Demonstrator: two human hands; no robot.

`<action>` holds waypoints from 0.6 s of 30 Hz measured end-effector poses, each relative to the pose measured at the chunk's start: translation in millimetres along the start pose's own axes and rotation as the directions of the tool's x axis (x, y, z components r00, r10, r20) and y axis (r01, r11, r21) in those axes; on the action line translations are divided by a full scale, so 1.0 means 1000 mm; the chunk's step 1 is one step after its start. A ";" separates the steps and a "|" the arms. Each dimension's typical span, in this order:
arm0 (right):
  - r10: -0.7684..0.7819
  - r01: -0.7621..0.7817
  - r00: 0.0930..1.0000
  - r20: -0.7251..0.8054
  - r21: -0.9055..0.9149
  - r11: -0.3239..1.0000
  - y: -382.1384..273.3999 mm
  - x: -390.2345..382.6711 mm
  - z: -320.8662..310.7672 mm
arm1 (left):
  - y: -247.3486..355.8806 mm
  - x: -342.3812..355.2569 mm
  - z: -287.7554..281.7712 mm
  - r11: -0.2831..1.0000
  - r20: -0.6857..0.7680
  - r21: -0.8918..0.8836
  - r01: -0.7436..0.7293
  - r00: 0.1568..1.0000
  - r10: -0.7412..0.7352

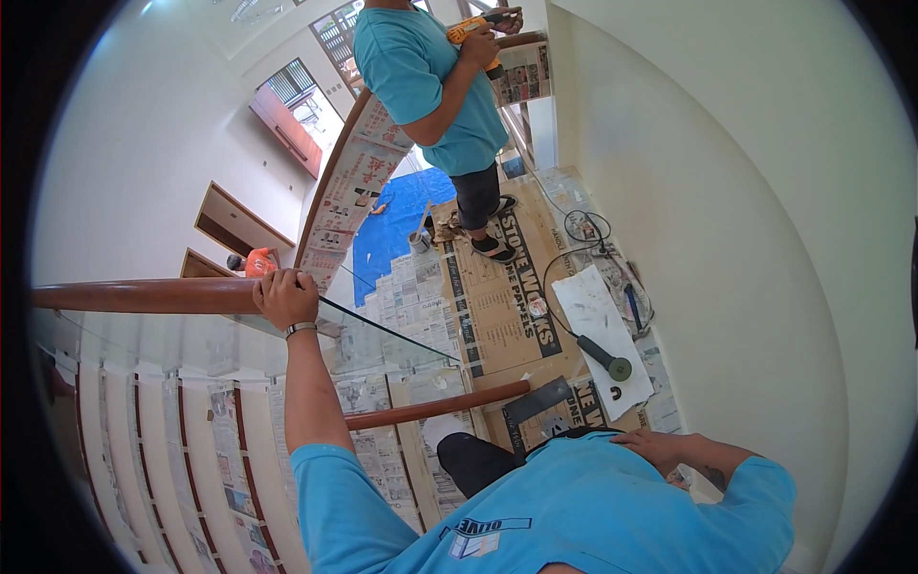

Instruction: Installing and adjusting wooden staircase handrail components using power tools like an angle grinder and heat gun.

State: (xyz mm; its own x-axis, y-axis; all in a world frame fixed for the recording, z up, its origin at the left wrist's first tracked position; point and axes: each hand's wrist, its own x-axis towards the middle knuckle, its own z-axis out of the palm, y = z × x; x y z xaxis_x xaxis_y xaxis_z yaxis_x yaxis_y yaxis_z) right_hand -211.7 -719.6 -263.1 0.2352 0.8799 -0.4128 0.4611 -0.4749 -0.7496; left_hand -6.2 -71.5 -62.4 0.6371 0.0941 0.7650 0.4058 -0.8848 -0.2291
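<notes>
My left hand (287, 298) is wrapped over the cut end of a brown wooden handrail (153, 296), which runs off to the left. Glass panels stand below this rail. Against the side of my blue shirt rests my right hand (660, 448), its fingers lying flat with nothing visible in them. A loose-looking length of brown wooden rail (449, 403) slants low in front of me, its far end over the cardboard. Ahead to the right, a dark corded power tool with a round head (604, 358) lies on a white sheet (598, 297).
A co-worker in a blue shirt (406, 77) stands ahead, holding a yellow drill (469, 29). Printed cardboard (507, 297) and newspaper cover the landing. A can (419, 241) stands near a blue tarp (402, 201). Stairs (229, 459) are at left; another person (258, 261) is below.
</notes>
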 end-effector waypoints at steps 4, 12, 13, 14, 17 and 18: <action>0.001 -0.001 1.000 -0.004 -0.014 1.000 -0.001 0.000 0.000 | 0.000 0.000 0.001 1.000 0.006 0.011 -0.002 1.000 0.002; -0.014 0.014 1.000 -0.017 -0.004 1.000 -0.001 -0.001 0.002 | 0.000 0.000 0.001 1.000 0.003 -0.001 0.004 1.000 -0.004; -0.006 0.006 1.000 -0.010 -0.007 1.000 -0.001 -0.001 0.003 | 0.000 0.000 0.001 1.000 0.011 -0.003 0.007 1.000 -0.007; 0.001 -0.001 1.000 -0.002 -0.011 1.000 -0.001 -0.001 0.004 | 0.000 0.000 0.001 1.000 0.011 -0.004 0.006 1.000 -0.006; 0.006 -0.006 1.000 0.007 -0.012 1.000 -0.001 0.000 0.005 | 0.000 0.000 0.001 1.000 0.011 0.001 0.005 1.000 -0.005; 0.007 -0.007 1.000 0.007 -0.012 1.000 -0.001 0.000 0.006 | 0.000 -0.001 0.001 1.000 0.006 0.000 0.002 1.000 -0.002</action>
State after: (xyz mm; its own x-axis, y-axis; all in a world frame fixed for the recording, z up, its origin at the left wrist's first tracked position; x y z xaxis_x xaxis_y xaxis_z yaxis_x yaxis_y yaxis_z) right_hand -217.3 -719.0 -265.6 0.2324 0.8766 -0.4213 0.4698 -0.4805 -0.7406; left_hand -6.1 -71.2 -63.3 0.6402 0.0989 0.7618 0.4074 -0.8845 -0.2275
